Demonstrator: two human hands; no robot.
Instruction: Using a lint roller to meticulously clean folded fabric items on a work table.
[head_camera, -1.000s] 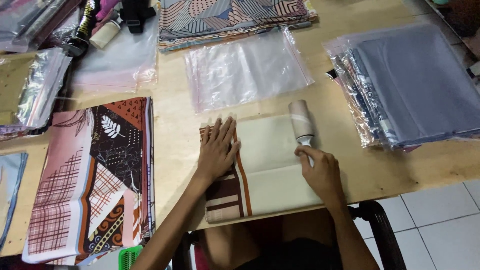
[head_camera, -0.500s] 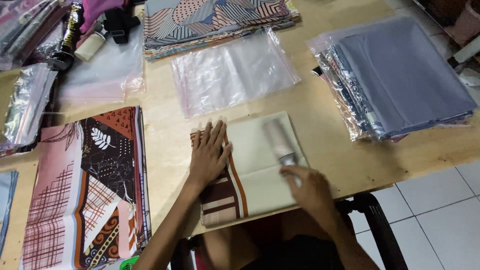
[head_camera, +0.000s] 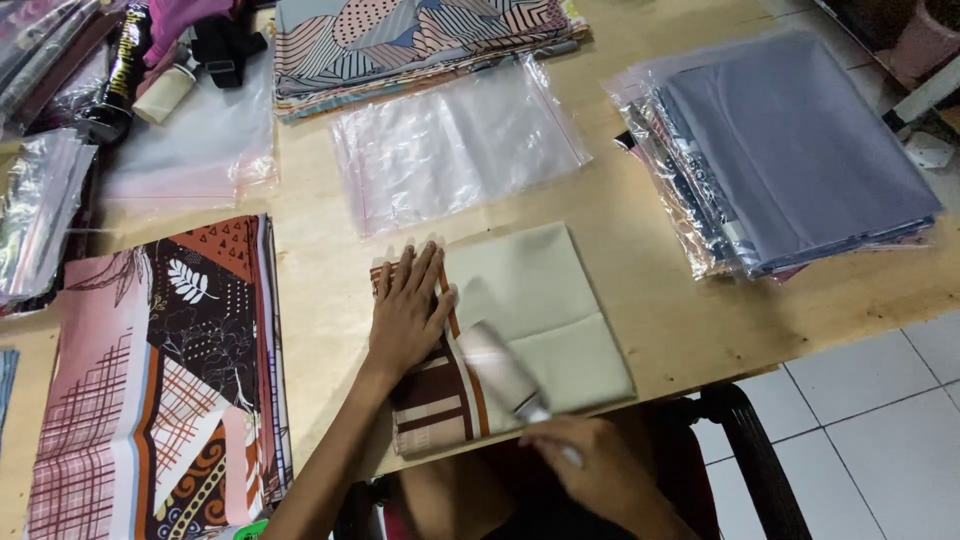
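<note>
Clenched on a lint roller (head_camera: 505, 375), the right hand (head_camera: 590, 470) hangs off the bench's near edge; the left hand (head_camera: 408, 310) presses flat on a folded cloth (head_camera: 540, 310). Beyond lies an empty plastic bag (head_camera: 455, 140); bagged cloths (head_camera: 790, 150) sit at the right edge.

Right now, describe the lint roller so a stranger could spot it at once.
Start at the wooden table and find the beige folded cloth at its near edge, pinned flat by the left hand. The lint roller lies across that cloth, held by the right hand. It is the only pale cylinder there, blurred with motion.
</note>
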